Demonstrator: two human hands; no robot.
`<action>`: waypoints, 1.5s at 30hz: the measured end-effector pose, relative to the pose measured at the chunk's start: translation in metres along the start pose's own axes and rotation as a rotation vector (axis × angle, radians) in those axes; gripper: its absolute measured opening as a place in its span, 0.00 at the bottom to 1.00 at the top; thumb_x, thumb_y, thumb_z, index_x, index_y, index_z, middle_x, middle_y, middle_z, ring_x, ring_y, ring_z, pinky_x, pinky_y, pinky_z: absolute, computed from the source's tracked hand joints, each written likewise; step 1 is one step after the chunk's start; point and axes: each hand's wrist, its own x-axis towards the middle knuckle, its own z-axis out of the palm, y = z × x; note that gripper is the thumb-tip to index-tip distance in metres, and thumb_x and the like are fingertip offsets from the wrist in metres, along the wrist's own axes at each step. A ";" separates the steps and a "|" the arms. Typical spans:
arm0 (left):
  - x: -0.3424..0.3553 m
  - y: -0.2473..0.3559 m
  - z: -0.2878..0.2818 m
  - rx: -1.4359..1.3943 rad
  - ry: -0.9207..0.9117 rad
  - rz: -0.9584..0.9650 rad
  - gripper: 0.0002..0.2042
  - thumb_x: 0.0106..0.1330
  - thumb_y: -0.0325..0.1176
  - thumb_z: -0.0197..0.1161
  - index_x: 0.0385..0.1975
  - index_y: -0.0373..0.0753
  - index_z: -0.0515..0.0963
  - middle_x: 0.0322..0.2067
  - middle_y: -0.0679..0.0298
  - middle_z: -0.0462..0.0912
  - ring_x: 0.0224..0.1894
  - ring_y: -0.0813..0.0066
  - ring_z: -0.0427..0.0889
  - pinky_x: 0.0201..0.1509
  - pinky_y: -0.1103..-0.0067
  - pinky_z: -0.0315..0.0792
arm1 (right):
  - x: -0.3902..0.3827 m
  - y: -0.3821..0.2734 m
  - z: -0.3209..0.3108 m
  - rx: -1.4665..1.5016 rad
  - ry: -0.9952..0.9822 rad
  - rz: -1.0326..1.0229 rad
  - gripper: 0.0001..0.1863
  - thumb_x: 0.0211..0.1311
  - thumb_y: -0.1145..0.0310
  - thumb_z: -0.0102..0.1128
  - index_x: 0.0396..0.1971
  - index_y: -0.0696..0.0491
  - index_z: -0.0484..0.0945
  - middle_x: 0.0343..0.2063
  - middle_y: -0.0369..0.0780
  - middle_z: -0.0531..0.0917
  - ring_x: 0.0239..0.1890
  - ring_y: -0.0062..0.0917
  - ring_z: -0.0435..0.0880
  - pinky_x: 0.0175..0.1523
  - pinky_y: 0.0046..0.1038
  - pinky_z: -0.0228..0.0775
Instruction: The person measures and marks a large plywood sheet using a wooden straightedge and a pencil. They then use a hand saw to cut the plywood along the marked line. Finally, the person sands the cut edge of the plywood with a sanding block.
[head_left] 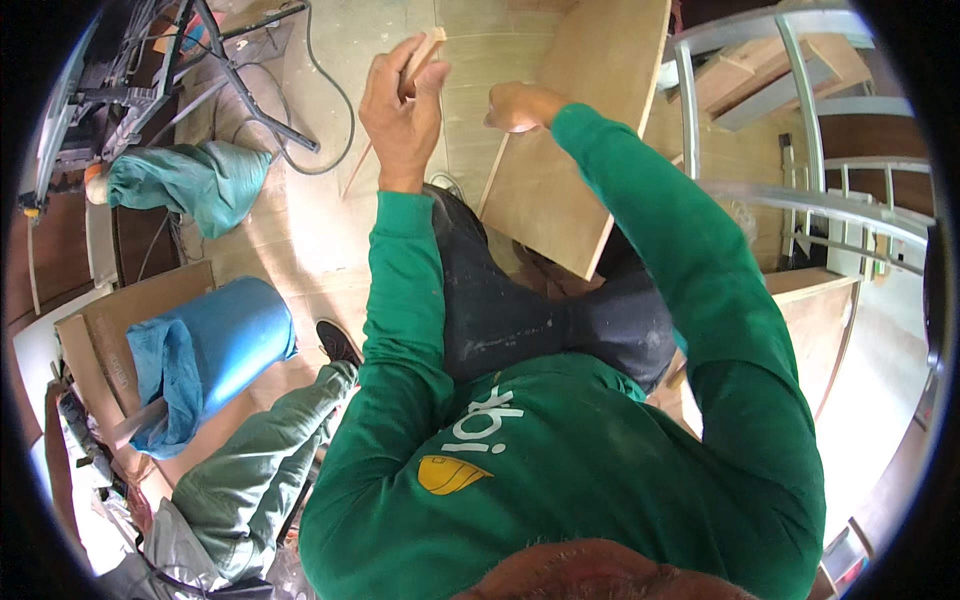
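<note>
My left hand (400, 117) is raised at the top middle, its fingers closed round a pale wooden strip (428, 45), whose tip shows above my thumb. To its right, my right hand (522, 108) has its fingers curled closed; what they hold, if anything, I cannot make out. A plywood board (585, 170) leans lengthwise beside my right hand and reaches down between my dark-trousered legs, partly behind my right forearm.
Aluminium ladder frames (805, 95) stand at right, near wooden boxes (750, 80). At upper left are a metal stand (225, 75), cables and green cloth (200, 185). A blue bag (225, 350) lies on cardboard (90, 350); another person's legs (250, 470) are at lower left.
</note>
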 end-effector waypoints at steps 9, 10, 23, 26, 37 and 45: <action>-0.014 -0.030 0.000 -0.036 -0.312 0.092 0.22 0.62 0.40 0.79 0.57 0.44 0.88 0.32 0.63 0.81 0.33 0.62 0.80 0.36 0.68 0.75 | 0.208 0.111 0.193 0.162 -0.058 0.224 0.22 0.72 0.56 0.57 0.36 0.59 0.92 0.43 0.54 0.92 0.50 0.49 0.91 0.57 0.49 0.83; -0.017 -0.029 0.000 -0.064 -0.386 0.082 0.21 0.63 0.38 0.78 0.57 0.45 0.88 0.32 0.64 0.82 0.31 0.63 0.81 0.35 0.68 0.76 | 0.224 0.121 0.215 0.193 -0.065 0.267 0.23 0.73 0.55 0.57 0.36 0.59 0.92 0.43 0.54 0.92 0.50 0.49 0.91 0.57 0.48 0.83; -0.020 -0.034 0.004 -0.153 -0.552 -0.212 0.14 0.61 0.31 0.74 0.47 0.47 0.87 0.36 0.68 0.80 0.33 0.71 0.84 0.30 0.73 0.77 | 0.321 0.209 0.390 0.245 -0.175 0.350 0.19 0.69 0.58 0.61 0.27 0.56 0.92 0.27 0.48 0.91 0.35 0.40 0.92 0.42 0.43 0.83; -0.014 -0.023 0.001 -0.074 -0.590 -0.165 0.12 0.64 0.29 0.74 0.47 0.44 0.88 0.36 0.65 0.81 0.32 0.67 0.84 0.31 0.72 0.78 | 0.327 0.230 0.379 0.168 -0.249 0.197 0.12 0.62 0.62 0.69 0.25 0.53 0.92 0.24 0.46 0.90 0.26 0.39 0.91 0.34 0.44 0.82; -0.018 0.001 0.024 0.026 -0.414 -0.065 0.17 0.66 0.23 0.73 0.55 0.43 0.88 0.39 0.57 0.81 0.36 0.57 0.85 0.36 0.65 0.80 | 0.299 0.097 0.116 0.953 0.458 0.256 0.21 0.76 0.56 0.53 0.46 0.62 0.80 0.45 0.58 0.86 0.46 0.54 0.91 0.48 0.53 0.83; -0.028 0.023 0.002 0.081 -0.210 0.092 0.28 0.67 0.22 0.74 0.67 0.51 0.84 0.37 0.58 0.74 0.32 0.61 0.77 0.36 0.67 0.76 | -0.010 0.027 -0.135 0.900 0.375 -0.308 0.17 0.76 0.53 0.65 0.41 0.54 0.83 0.23 0.29 0.72 0.17 0.15 0.65 0.21 0.23 0.58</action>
